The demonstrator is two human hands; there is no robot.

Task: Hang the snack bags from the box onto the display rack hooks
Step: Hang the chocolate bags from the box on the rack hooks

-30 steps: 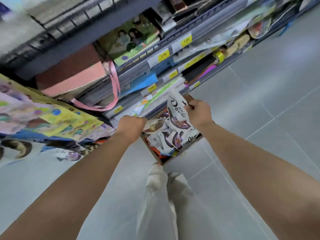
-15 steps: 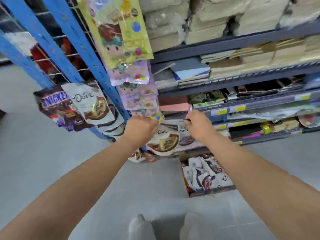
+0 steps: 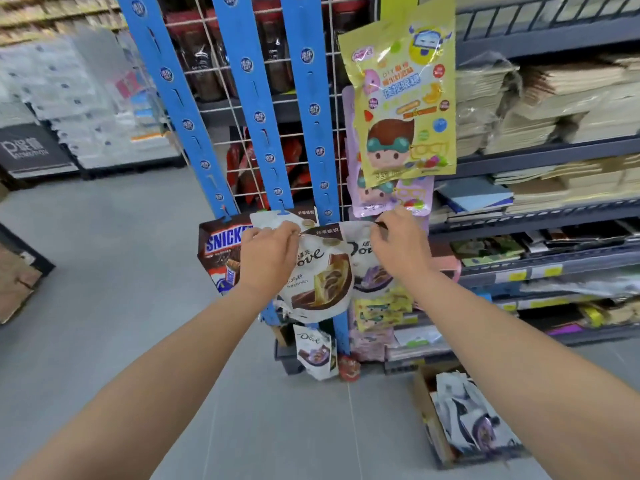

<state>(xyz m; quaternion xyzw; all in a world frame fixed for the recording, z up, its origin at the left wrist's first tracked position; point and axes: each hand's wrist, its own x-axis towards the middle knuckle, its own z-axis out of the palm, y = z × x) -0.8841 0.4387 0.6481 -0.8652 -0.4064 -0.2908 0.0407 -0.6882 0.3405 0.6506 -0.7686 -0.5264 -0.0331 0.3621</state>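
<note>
— Head camera has both your hands up at the rack. What's in them?

— My left hand (image 3: 268, 258) pinches the top left corner of a white chocolate bag (image 3: 322, 275), thumb and fingers closed on its brown header strip. My right hand (image 3: 398, 245) pinches the top right corner of a second bag (image 3: 369, 271), the one with the purple picture. The two overlap between my hands.

— How do they handle?

— I judge them light, soft pouches in slick film. The body would crumple and slide, so the stiffer sealed top, close to the hang hole, is the place to hold. The hole itself I cannot see.

— And your arms?

— Both forearms reach forward and up, wrists fairly close, backs of the hands toward me. The bags hang in front of the blue strips (image 3: 313, 109), partly covering a hung white bag (image 3: 277, 218) on its hook (image 3: 282, 213), with a brown bar bag (image 3: 221, 244) just beside. The strips look bare higher up. The box (image 3: 424, 407) sits on the floor low to my right, with more bags (image 3: 464, 420) in it.
</note>
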